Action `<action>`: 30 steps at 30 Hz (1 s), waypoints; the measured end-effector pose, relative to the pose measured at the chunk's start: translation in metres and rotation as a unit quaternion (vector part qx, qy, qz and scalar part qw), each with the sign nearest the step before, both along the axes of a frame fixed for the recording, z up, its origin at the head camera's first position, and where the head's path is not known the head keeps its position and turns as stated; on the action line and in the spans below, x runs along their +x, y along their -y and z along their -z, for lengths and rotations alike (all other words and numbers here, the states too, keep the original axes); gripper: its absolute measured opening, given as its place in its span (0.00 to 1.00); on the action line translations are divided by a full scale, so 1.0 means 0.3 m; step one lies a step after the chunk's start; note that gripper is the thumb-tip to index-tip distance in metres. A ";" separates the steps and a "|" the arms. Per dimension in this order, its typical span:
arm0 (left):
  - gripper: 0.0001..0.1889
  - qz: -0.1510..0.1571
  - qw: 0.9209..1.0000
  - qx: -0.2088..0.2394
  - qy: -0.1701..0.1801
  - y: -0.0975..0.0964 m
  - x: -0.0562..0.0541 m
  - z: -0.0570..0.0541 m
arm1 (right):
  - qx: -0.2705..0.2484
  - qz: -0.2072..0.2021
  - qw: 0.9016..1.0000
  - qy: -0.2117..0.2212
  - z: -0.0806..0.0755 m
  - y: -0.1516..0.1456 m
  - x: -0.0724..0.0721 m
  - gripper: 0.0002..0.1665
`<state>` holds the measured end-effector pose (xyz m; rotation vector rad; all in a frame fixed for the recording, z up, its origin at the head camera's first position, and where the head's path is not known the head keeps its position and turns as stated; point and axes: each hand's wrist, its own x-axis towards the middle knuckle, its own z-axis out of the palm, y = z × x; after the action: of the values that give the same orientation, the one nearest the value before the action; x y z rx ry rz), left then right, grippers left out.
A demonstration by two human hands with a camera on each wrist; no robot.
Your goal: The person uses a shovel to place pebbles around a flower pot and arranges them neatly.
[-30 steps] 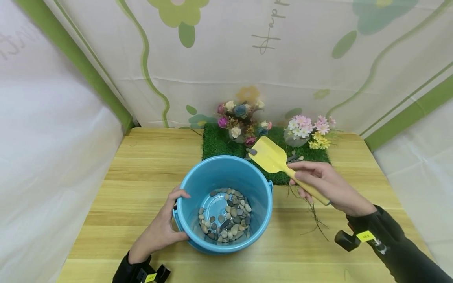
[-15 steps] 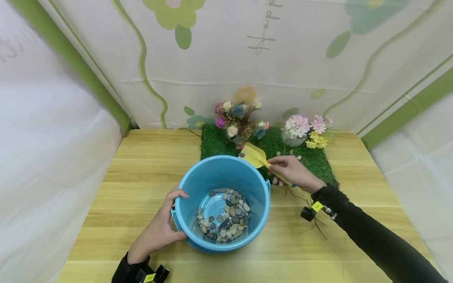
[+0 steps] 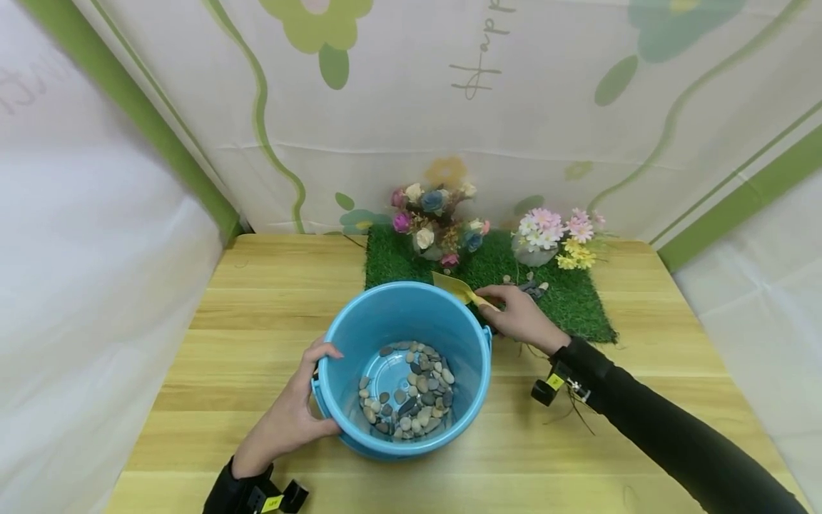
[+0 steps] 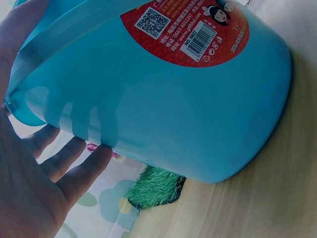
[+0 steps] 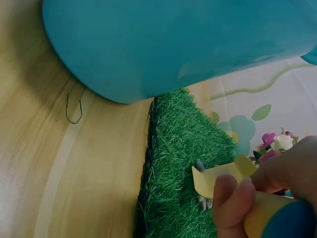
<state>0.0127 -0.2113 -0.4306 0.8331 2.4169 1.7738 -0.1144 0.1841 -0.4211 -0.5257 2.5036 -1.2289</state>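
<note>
A blue bucket (image 3: 398, 303) stands on the table with many grey and tan pebbles (image 3: 424, 414) on its floor. My left hand (image 3: 289, 414) holds the bucket's left rim, thumb and fingers on either side of the wall. Behind the bucket, my right hand (image 3: 523, 318) grips the handle of a yellow toy shovel (image 3: 452, 287). In the right wrist view, the shovel blade (image 5: 218, 178) is low over the artificial grass mat (image 5: 183, 134), with a few grey stones (image 5: 199, 165) at its edges. The bucket rim partly hides that spot in the head view.
Two flower arrangements, one of roses (image 3: 433, 221) and one of daisies (image 3: 546, 232), stand at the mat's back. More pebbles (image 3: 533, 288) lie on the mat right of the shovel. Thin dark strands (image 3: 578, 414) lie on the table. A printed curtain (image 3: 385, 107) hangs behind.
My right hand has carried the shovel forward and left, down toward the mat behind the bucket. The dark stone seen earlier at the blade's tip no longer shows there. The left hand stays put.
</note>
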 end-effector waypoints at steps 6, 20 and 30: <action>0.45 -0.004 1.000 -0.005 0.005 -0.002 0.003 0.000 | -0.026 0.011 1.000 0.002 -0.048 -0.010 0.032 0.25; 0.45 -0.008 1.000 -0.008 0.008 -0.001 0.006 -0.003 | -0.187 -0.048 0.980 0.054 -0.333 -0.029 0.092 0.25; 0.45 -0.013 1.000 -0.013 -0.004 -0.003 0.005 -0.004 | -0.067 -0.178 0.978 0.082 -0.434 0.135 0.099 0.25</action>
<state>0.0141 -0.2103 -0.4293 0.8127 2.4616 1.7459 -0.0847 0.1436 -0.2908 -0.8294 2.0862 -1.2449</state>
